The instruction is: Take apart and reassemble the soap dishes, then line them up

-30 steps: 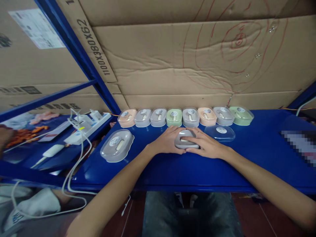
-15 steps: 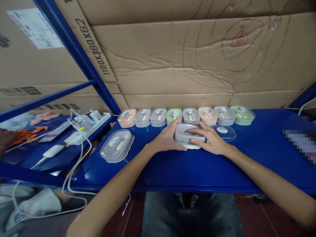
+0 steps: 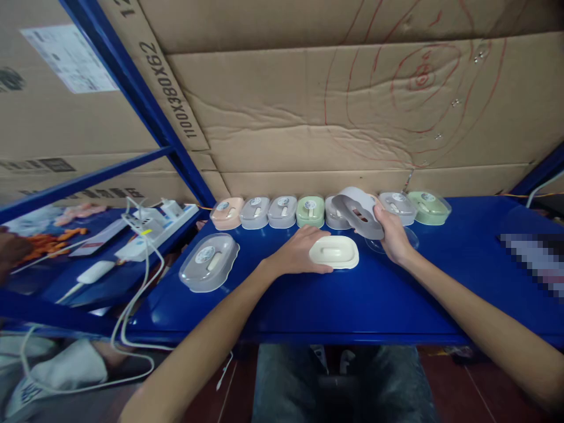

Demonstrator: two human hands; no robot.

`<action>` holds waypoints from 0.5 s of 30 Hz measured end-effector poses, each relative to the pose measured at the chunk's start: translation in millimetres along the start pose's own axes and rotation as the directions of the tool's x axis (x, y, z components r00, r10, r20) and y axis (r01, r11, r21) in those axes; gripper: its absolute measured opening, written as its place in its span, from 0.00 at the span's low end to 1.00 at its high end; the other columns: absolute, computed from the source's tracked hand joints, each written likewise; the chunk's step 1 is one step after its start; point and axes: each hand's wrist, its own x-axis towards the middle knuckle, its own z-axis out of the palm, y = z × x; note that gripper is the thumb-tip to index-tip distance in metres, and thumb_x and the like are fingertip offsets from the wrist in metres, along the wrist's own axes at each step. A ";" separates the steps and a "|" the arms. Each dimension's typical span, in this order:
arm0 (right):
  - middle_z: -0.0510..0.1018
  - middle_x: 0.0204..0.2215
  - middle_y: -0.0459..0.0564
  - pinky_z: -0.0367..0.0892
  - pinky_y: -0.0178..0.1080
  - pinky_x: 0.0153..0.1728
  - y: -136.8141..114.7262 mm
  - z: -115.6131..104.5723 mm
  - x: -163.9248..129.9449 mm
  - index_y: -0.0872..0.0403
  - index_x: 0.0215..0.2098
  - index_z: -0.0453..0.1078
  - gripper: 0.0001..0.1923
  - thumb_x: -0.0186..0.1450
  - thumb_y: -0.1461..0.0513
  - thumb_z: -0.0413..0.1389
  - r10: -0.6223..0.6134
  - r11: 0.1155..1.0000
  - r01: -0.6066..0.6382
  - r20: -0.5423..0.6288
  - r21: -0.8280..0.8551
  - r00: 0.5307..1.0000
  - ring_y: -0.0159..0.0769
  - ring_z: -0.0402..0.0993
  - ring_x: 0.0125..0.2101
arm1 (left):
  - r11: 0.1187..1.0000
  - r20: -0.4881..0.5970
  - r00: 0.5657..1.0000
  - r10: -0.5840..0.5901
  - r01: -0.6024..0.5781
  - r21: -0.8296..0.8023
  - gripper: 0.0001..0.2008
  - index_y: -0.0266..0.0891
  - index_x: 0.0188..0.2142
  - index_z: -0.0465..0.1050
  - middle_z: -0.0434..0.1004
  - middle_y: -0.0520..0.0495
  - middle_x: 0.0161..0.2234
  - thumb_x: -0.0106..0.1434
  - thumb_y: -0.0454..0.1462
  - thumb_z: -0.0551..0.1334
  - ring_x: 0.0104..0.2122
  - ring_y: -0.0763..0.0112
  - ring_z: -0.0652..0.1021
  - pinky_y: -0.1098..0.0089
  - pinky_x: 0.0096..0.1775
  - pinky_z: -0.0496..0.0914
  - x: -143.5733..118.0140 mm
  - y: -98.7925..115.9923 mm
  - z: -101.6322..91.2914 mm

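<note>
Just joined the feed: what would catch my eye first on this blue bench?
The two hands at the middle of the blue bench: the right hand holds a grey shell lifted and tilted, while the left hand rests against a cream tray lying flat. Behind them a row of pastel lidded boxes lines the cardboard wall, and one grey lidded box sits alone to the left.

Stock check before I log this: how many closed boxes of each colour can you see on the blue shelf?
Peach boxes: 1
Grey boxes: 5
Green boxes: 2
Total: 8 in view; the grey shell held up in the right hand may hide more of the back row.
</note>
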 end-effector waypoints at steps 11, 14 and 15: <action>0.88 0.49 0.55 0.80 0.64 0.51 -14.5 3.7 -0.8 0.45 0.63 0.74 0.39 0.70 0.30 0.49 0.222 0.913 -0.246 0.111 0.326 0.969 0.61 0.84 0.52 | 1.000 -0.021 1.000 -0.015 0.014 -0.016 0.47 0.44 0.68 0.69 0.74 0.36 0.65 0.54 0.55 0.79 0.67 0.40 0.72 0.41 0.69 0.63 -0.4 0.1 1.3; 0.88 0.49 0.57 0.80 0.63 0.51 -16.2 3.1 -0.1 0.47 0.62 0.76 0.42 0.69 0.28 0.47 0.176 0.943 -0.206 0.131 0.263 0.976 0.62 0.83 0.54 | 0.999 -0.007 0.999 -0.034 0.034 -0.023 0.48 0.44 0.68 0.68 0.73 0.36 0.67 0.54 0.56 0.79 0.68 0.39 0.71 0.41 0.69 0.63 -0.4 1.9 -0.2; 0.88 0.48 0.57 0.80 0.63 0.51 -16.5 3.6 0.1 0.47 0.61 0.76 0.43 0.69 0.27 0.46 0.157 0.953 -0.185 0.132 0.241 0.979 0.62 0.83 0.54 | 0.999 -0.003 0.999 -0.042 0.042 -0.025 0.48 0.45 0.69 0.68 0.72 0.36 0.67 0.54 0.55 0.80 0.68 0.39 0.70 0.41 0.69 0.63 -0.4 2.4 -0.6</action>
